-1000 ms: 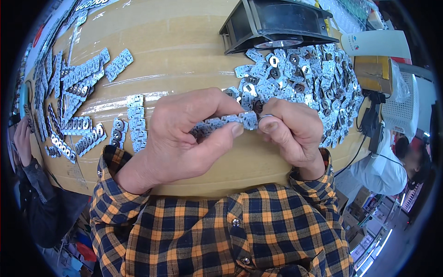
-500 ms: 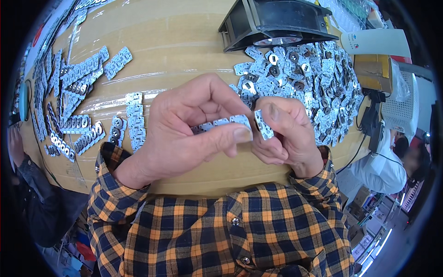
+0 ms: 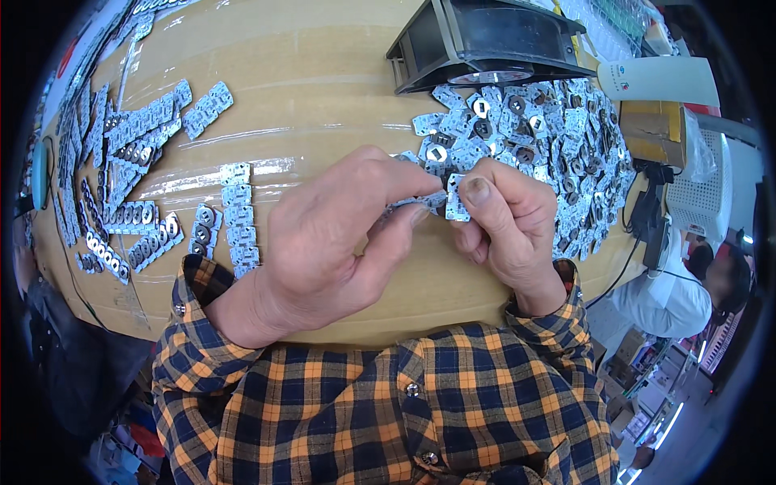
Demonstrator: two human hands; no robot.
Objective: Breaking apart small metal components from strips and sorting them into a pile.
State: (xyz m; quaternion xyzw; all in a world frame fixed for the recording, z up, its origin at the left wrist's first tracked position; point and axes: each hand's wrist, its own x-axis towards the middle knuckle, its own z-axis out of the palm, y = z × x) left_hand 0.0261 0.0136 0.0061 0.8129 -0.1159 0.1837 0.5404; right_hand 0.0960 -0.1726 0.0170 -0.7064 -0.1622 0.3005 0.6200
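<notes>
Over the middle of the table, my left hand (image 3: 327, 234) is closed, pinching a strip of small circuit boards (image 3: 416, 202) between thumb and fingers. Most of that strip is hidden behind the fingers. Facing it, my right hand (image 3: 517, 222) pinches a small light-blue circuit board (image 3: 456, 207) under the thumb. The two pieces meet or nearly meet at the fingertips; whether they are joined I cannot tell. Just left of my left wrist lies another strip of boards (image 3: 239, 215). A heap of loose small boards (image 3: 582, 153), some with round metal parts, spreads beyond my right hand.
A black box-shaped fan (image 3: 513, 36) stands behind the heap. Many board strips (image 3: 145, 121) lie piled along the left side. To the right are a cardboard box (image 3: 651, 129), a white perforated basket (image 3: 699, 194) and a black cable (image 3: 618, 279). Another person (image 3: 667, 295) is at far right.
My left hand has turned, so its strip now shows less between the fingers. My right hand has tilted its board more upright, with the thumb higher.
</notes>
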